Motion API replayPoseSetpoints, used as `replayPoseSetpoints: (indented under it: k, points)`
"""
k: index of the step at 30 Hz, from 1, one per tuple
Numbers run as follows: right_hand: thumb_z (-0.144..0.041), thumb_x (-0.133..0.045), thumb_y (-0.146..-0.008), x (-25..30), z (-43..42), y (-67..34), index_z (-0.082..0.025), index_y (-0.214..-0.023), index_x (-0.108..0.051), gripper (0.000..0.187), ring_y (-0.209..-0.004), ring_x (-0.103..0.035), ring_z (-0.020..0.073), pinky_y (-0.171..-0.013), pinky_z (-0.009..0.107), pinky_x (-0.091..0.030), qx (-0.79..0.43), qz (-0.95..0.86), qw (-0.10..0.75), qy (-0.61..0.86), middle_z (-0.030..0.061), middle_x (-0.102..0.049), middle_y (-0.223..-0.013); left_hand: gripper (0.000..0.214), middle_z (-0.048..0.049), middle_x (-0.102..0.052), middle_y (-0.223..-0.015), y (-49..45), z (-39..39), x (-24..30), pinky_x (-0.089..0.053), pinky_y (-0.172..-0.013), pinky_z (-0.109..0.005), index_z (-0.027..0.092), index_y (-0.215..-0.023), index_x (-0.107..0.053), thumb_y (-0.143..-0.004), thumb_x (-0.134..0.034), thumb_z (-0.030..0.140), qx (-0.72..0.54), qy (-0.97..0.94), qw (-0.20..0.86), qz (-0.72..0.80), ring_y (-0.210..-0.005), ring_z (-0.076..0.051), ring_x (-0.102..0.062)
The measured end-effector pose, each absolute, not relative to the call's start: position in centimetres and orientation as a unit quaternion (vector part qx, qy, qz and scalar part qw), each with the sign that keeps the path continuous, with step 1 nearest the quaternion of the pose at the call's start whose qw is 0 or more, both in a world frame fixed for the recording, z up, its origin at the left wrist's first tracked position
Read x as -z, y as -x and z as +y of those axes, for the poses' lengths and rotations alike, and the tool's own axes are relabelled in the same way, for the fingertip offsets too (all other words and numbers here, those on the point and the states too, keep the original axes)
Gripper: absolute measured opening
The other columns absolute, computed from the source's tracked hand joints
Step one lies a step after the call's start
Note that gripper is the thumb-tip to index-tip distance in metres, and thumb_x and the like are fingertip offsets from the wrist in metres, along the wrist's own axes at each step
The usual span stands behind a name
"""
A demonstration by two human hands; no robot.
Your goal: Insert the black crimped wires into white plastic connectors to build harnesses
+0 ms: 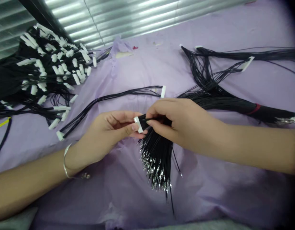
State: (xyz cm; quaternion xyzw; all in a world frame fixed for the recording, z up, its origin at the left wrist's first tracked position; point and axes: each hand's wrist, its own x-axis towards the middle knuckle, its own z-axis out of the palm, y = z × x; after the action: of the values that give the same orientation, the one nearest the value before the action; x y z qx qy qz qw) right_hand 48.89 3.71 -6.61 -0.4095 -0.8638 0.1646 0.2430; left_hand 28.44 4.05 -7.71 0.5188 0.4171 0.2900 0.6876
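My left hand pinches a white connector housing between thumb and fingers. Black wires run out of the housing's right side. Close against it, my right hand has thumb and forefinger closed on a black wire at the housing. Beneath my right hand lies a thick bundle of loose black wires, their silver crimped tips fanned toward me. Just behind my hands rests a finished-looking black wire harness with a white connector at its far end.
A large heap of black harnesses with white connectors fills the left. On the right lies a wire bundle tied with a red band. More connectored wires stretch behind it. Purple cloth covers the table; blinds stand behind.
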Motion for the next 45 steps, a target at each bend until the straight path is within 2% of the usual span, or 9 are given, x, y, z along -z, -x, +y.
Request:
replayPoseSetpoints:
  k: [4, 8, 15, 20, 25, 31, 36, 42, 45]
  points:
    - [-0.015, -0.041, -0.091, 6.2, 3.7, -49.5, -0.011, -0.091, -0.064, 0.023, -0.085, -0.052, 0.0187, -0.075, 0.032, -0.044, -0.017, -0.907, 0.248, 0.34, 0.0089, -0.057, -0.091, 0.012, -0.0023, -0.069, -0.08, -29.1, 4.5, 7.2, -0.059, -0.062, -0.019, 0.014, -0.089, -0.072, -0.079, -0.065, 0.009, -0.368, -0.463, 0.677, 0.439, -0.068, -0.012, -0.067]
    - [-0.017, -0.045, -0.091, 7.0, 4.1, -49.5, -0.014, -0.084, -0.066, 0.022, -0.074, -0.052, 0.0162, -0.069, 0.03, -0.044, -0.046, -0.934, 0.167, 0.313, 0.0062, -0.057, -0.083, 0.01, -0.002, -0.062, -0.071, -29.5, 5.1, 6.8, -0.057, -0.048, -0.022, 0.012, -0.085, -0.067, -0.081, -0.059, 0.007, -0.376, -0.441, 0.674, 0.458, -0.065, -0.015, -0.064]
    - [-0.017, -0.05, -0.089, 7.8, 4.6, -49.5, -0.014, -0.085, -0.063, 0.014, -0.085, -0.052, 0.0173, -0.078, 0.033, -0.044, -0.171, -0.917, 0.165, 0.319, 0.0078, -0.056, -0.091, 0.014, -0.0024, -0.064, -0.079, -28.8, 5.7, 7.4, -0.058, -0.058, -0.021, 0.011, -0.094, -0.067, -0.08, -0.066, 0.011, -0.381, -0.471, 0.649, 0.459, -0.067, -0.013, -0.065]
    - [-0.015, -0.042, -0.093, 7.5, 4.7, -49.2, -0.011, -0.094, -0.065, 0.024, -0.081, -0.053, 0.0159, -0.074, 0.03, -0.045, -0.129, -0.911, 0.199, 0.336, 0.0096, -0.057, -0.091, 0.023, -0.003, -0.069, -0.079, -28.4, 5.9, 7.6, -0.056, -0.067, -0.02, 0.012, -0.105, -0.066, -0.083, -0.066, 0.019, -0.366, -0.55, 0.596, 0.456, -0.067, -0.011, -0.066]
    - [-0.016, -0.053, -0.087, 7.9, 5.6, -49.0, -0.013, -0.087, -0.066, 0.013, -0.073, -0.048, 0.0148, -0.069, 0.029, -0.042, -0.13, -0.911, 0.179, 0.348, 0.0059, -0.051, -0.083, 0.025, -0.0022, -0.069, -0.078, -28.2, 6.4, 8.1, -0.055, -0.071, -0.022, 0.013, -0.106, -0.065, -0.083, -0.066, 0.023, -0.362, -0.565, 0.592, 0.447, -0.069, -0.011, -0.067]
    - [-0.021, -0.042, -0.094, 7.5, 6.0, -50.4, -0.014, -0.084, -0.058, 0.02, -0.087, -0.049, 0.0186, -0.083, 0.034, -0.039, -0.146, -0.953, 0.092, 0.248, 0.0068, -0.054, -0.087, 0.021, -0.0025, -0.069, -0.078, -28.2, 6.5, 8.3, -0.056, -0.071, -0.021, 0.011, -0.103, -0.065, -0.083, -0.065, 0.018, -0.372, -0.548, 0.598, 0.452, -0.069, -0.011, -0.067]
    - [-0.022, -0.047, -0.093, 6.7, 6.3, -50.9, -0.017, -0.084, -0.058, 0.015, -0.085, -0.05, 0.0154, -0.08, 0.029, -0.038, -0.227, -0.951, 0.064, 0.198, 0.0025, -0.055, -0.086, 0.02, -0.0018, -0.069, -0.079, -28.2, 6.4, 8.1, -0.057, -0.071, -0.021, 0.013, -0.102, -0.067, -0.083, -0.066, 0.019, -0.372, -0.551, 0.594, 0.453, -0.071, -0.011, -0.068]
    - [-0.019, -0.042, -0.093, 6.2, 5.5, -50.4, -0.014, -0.086, -0.053, 0.015, -0.067, -0.049, 0.0104, -0.063, 0.024, -0.039, -0.219, -0.921, 0.149, 0.286, 0.0014, -0.055, -0.079, 0.003, -0.0013, -0.069, -0.07, -28.4, 5.7, 6.7, -0.057, -0.062, -0.017, 0.011, -0.079, -0.071, -0.077, -0.069, 0.011, -0.35, -0.469, 0.668, 0.46, -0.063, -0.01, -0.067]
    - [-0.017, -0.043, -0.092, 6.1, 5.0, -50.1, -0.014, -0.089, -0.057, 0.015, -0.072, -0.053, 0.0111, -0.066, 0.024, -0.041, -0.208, -0.913, 0.19, 0.294, 0.0026, -0.059, -0.082, 0.007, -0.0021, -0.07, -0.074, -28.6, 5.1, 6.2, -0.057, -0.067, -0.017, 0.012, -0.081, -0.073, -0.078, -0.068, 0.009, -0.322, -0.455, 0.691, 0.46, -0.068, -0.01, -0.067]
